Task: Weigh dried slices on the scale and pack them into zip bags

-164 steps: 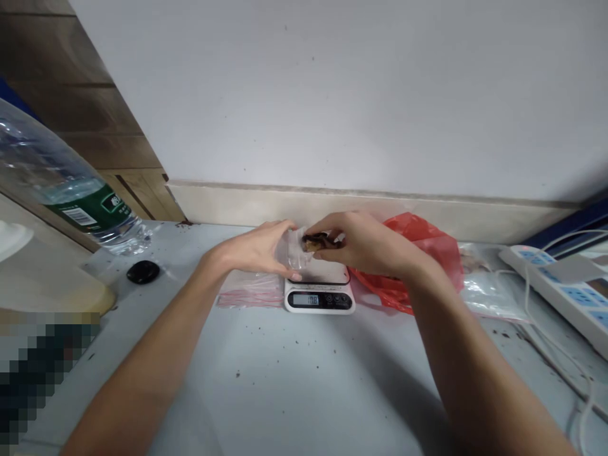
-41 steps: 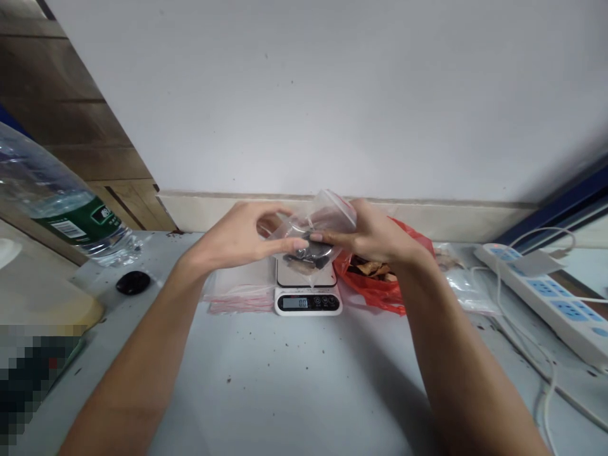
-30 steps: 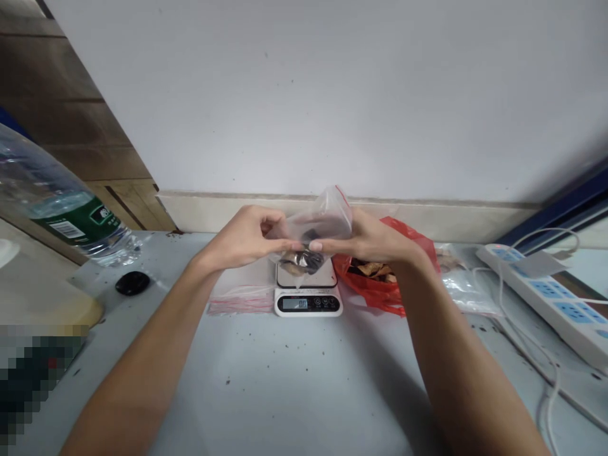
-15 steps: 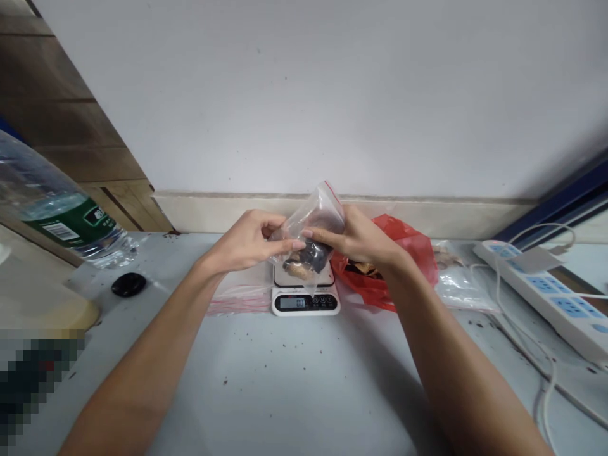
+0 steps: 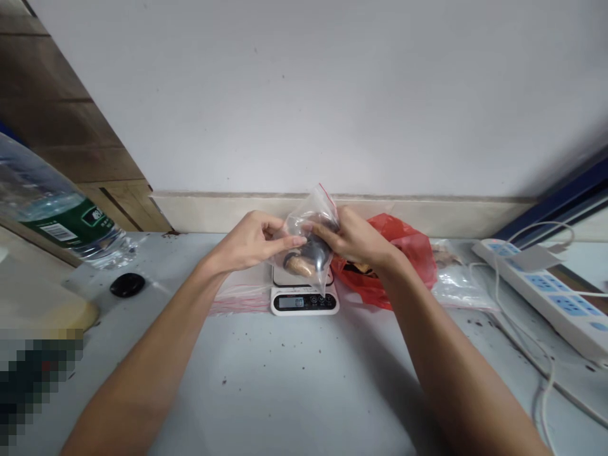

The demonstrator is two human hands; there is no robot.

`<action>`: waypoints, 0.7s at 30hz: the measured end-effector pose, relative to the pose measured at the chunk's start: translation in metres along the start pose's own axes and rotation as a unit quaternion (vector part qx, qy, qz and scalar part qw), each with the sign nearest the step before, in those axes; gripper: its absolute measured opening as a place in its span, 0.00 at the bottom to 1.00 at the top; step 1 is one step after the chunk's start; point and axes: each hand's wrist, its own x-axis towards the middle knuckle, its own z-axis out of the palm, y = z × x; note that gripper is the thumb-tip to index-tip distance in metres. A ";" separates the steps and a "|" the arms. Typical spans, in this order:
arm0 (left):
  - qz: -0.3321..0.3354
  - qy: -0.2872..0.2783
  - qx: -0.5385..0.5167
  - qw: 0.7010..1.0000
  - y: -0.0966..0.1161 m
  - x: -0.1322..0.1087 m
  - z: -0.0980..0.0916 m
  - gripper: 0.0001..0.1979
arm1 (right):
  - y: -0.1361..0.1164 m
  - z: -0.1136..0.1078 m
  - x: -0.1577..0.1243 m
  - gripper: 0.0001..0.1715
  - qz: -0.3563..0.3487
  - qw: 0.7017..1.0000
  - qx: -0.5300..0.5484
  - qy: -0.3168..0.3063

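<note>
A clear zip-lock bag (image 5: 304,212) with dark and tan pieces inside hangs tilted between my two hands. My left hand (image 5: 254,240) pinches its left side, thumb laid across the front. On the other side my right hand (image 5: 354,234) grips the bag with the thumb pressed against the plastic. Just beneath is a white digital kitchen scale (image 5: 304,301), its display appearing to read 0.0 and its plate partly hidden by the bag. Beside my right wrist, an open red plastic bag (image 5: 403,253) holds dark and tan pieces.
Flat zip-lock bags (image 5: 240,299) lie left of the scale. Another clear bag (image 5: 456,285), a white power strip (image 5: 546,291) and loose cables stand at right. A black oval object (image 5: 127,285) and a large water bottle (image 5: 71,218) are at left. A wall closes off the back.
The zip-lock bag has tilted slightly, and its top corner has shifted a little left and down. My right hand has moved slightly left; both hands keep hold of the bag.
</note>
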 end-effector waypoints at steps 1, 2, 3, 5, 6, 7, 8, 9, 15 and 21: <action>0.000 0.002 -0.002 1.000 0.000 0.000 0.001 0.22 | 0.000 0.001 0.000 0.26 -0.007 1.000 0.001 0.000; 0.001 0.004 -0.005 1.000 0.001 0.000 0.001 0.22 | 0.000 0.001 0.000 0.27 -0.014 1.000 0.002 0.000; 0.002 0.005 -0.009 1.000 0.001 0.000 0.001 0.22 | 0.001 0.002 0.001 0.28 -0.020 1.000 0.003 0.000; 0.005 0.006 -0.016 1.000 0.002 0.000 0.002 0.23 | 0.001 0.003 0.002 0.29 -0.031 0.999 0.006 -0.002; 0.007 0.007 -0.019 1.000 0.002 0.000 0.002 0.23 | 0.001 0.004 0.002 0.29 -0.037 0.999 0.005 -0.002; 0.009 0.007 -0.022 1.000 0.002 0.001 0.002 0.24 | 0.001 0.004 0.003 0.29 -0.041 0.999 0.002 0.000; 0.011 0.007 -0.024 1.000 0.002 0.001 0.002 0.24 | 0.001 0.005 0.003 0.30 -0.042 0.999 -0.003 0.004; 0.012 0.008 -0.026 1.000 0.002 0.001 0.002 0.24 | 0.001 0.004 0.003 0.30 -0.036 0.999 -0.008 0.009; -0.003 0.009 -0.026 1.000 0.004 0.000 -0.002 0.20 | -0.006 -0.015 -0.004 0.22 0.070 0.988 0.092 -0.106; 0.004 -0.054 -0.004 0.999 0.015 0.001 -0.012 0.11 | 0.000 -0.053 -0.024 0.31 0.142 0.935 0.171 -0.276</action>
